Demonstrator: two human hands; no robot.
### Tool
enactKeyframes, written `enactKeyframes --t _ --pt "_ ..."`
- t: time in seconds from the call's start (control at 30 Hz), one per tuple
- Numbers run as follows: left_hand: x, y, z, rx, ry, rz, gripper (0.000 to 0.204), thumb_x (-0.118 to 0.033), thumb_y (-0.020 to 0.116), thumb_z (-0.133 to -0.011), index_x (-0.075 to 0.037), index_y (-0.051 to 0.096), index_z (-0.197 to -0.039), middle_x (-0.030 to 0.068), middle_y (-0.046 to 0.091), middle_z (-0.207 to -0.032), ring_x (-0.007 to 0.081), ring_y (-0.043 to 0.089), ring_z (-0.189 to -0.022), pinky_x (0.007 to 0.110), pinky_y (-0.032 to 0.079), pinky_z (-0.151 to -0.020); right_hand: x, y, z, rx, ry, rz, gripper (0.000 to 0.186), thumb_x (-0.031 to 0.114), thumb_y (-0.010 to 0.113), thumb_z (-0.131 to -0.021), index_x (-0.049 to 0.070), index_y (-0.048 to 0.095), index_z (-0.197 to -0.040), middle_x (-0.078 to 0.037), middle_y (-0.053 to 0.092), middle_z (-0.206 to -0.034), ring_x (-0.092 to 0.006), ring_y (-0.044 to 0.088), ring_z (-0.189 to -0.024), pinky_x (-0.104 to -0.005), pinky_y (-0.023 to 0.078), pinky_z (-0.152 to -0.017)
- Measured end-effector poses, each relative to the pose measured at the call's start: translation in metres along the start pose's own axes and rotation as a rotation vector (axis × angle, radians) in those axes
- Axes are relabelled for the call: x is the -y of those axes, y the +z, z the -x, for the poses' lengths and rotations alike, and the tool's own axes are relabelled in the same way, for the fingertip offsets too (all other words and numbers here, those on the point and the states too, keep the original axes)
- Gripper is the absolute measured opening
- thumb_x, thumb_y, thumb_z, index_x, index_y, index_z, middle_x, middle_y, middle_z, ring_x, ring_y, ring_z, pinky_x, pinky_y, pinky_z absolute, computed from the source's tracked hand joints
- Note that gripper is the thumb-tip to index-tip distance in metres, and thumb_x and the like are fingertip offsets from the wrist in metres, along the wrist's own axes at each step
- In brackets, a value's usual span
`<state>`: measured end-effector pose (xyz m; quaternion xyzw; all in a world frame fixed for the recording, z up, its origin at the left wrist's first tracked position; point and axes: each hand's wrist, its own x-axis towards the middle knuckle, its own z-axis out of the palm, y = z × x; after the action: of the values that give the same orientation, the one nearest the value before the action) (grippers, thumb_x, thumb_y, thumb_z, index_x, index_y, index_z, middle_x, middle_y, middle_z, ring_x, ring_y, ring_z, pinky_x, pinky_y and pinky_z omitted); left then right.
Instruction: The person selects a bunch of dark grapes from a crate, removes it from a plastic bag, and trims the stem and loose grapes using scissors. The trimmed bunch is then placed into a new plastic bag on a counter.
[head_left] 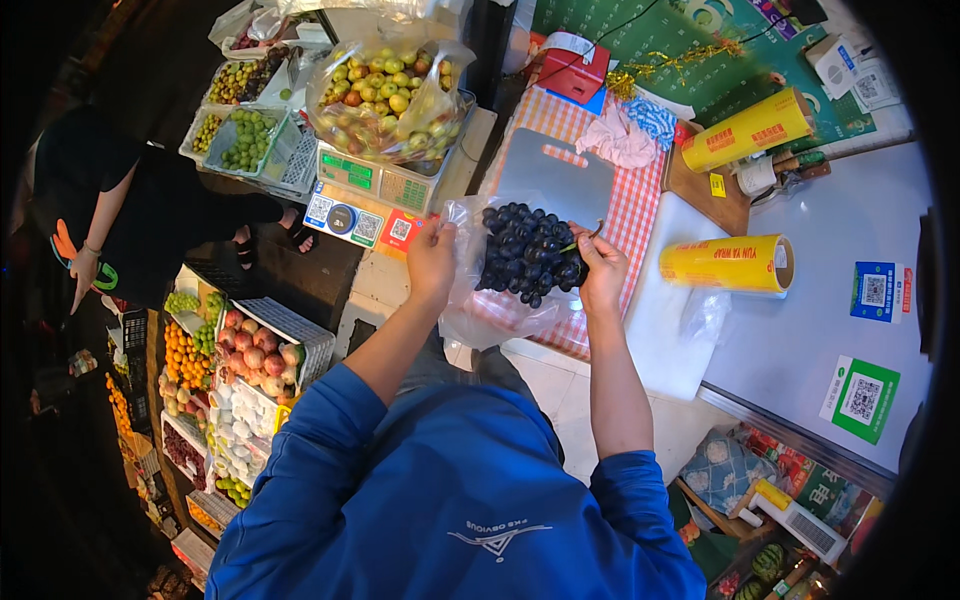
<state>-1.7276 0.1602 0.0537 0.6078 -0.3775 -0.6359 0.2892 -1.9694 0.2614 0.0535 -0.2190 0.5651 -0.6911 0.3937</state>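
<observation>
A bunch of dark grapes [530, 252] hangs in front of me, over a clear plastic bag [470, 318]. My right hand [603, 268] pinches the bunch by its greenish stem on the right side. On the left, my left hand [431, 262] is closed on the edge of the bag, which spreads out behind and below the grapes. Beyond the bunch lies a grey cutting board [548, 180] on a red-and-white checked cloth [640, 225].
A scale [375, 180] at the far left bears a big bag of round fruit [385, 95]. Yellow wrap rolls [725, 264] lie right, one on a white board [665, 340]. Crates of pomegranates [262, 350] and other fruit stand left. A person in dark clothes [95, 190] stands beyond them.
</observation>
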Motion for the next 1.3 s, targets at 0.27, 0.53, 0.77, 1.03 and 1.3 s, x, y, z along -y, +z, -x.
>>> enactKeyframes --t 0.27,0.53,0.77,1.03,1.3 --pt "-0.024 0.026 0.051 0.078 1.282 -0.822 0.030 -0.011 0.075 -0.082 -0.009 0.070 -0.112 0.0063 0.065 -0.108 0.0271 0.060 -0.101 0.041 0.045 -0.085 -0.029 -0.039 -0.010 -0.009 0.105 -0.135 0.022 0.007 0.067 -0.097 -0.009 0.072 -0.109 -0.018 0.072 -0.117 -0.0241 0.066 -0.111 -0.0367 0.047 -0.105" --pt "-0.018 0.052 0.042 0.308 1.176 -0.959 0.022 -0.015 0.079 -0.079 -0.009 0.073 -0.100 0.0048 0.065 -0.100 0.0265 0.060 -0.094 0.040 0.047 -0.080 -0.041 -0.045 -0.011 -0.053 0.094 -0.146 0.021 0.006 0.064 -0.099 -0.009 0.072 -0.110 -0.018 0.072 -0.118 -0.0227 0.066 -0.110 -0.0351 0.050 -0.101" --pt "-0.008 0.053 0.038 0.288 1.137 -0.904 0.023 -0.011 0.081 -0.076 -0.007 0.075 -0.098 0.0063 0.067 -0.100 0.0293 0.063 -0.089 0.042 0.052 -0.077 -0.043 -0.047 -0.012 -0.041 0.126 -0.187 0.020 0.007 0.065 -0.098 -0.008 0.073 -0.108 -0.017 0.072 -0.116 -0.0236 0.065 -0.113 -0.0355 0.048 -0.103" --pt "-0.034 0.071 0.019 0.426 1.103 -1.079 0.027 -0.015 0.082 -0.075 -0.007 0.075 -0.100 0.0072 0.063 -0.102 0.0292 0.059 -0.099 0.041 0.051 -0.085 -0.036 -0.043 -0.012 0.000 0.063 -0.164 0.018 0.004 0.066 -0.097 -0.005 0.075 -0.109 -0.015 0.072 -0.117 -0.0204 0.064 -0.112 -0.0342 0.046 -0.102" --pt "-0.027 0.082 0.017 0.444 1.060 -1.070 0.027 -0.019 0.085 -0.070 -0.007 0.072 -0.090 0.0080 0.060 -0.096 0.0294 0.060 -0.094 0.041 0.053 -0.082 -0.030 -0.034 -0.010 -0.057 0.067 -0.046 0.019 0.006 0.067 -0.096 -0.006 0.075 -0.109 -0.015 0.073 -0.114 -0.0200 0.064 -0.111 -0.0338 0.045 -0.103"
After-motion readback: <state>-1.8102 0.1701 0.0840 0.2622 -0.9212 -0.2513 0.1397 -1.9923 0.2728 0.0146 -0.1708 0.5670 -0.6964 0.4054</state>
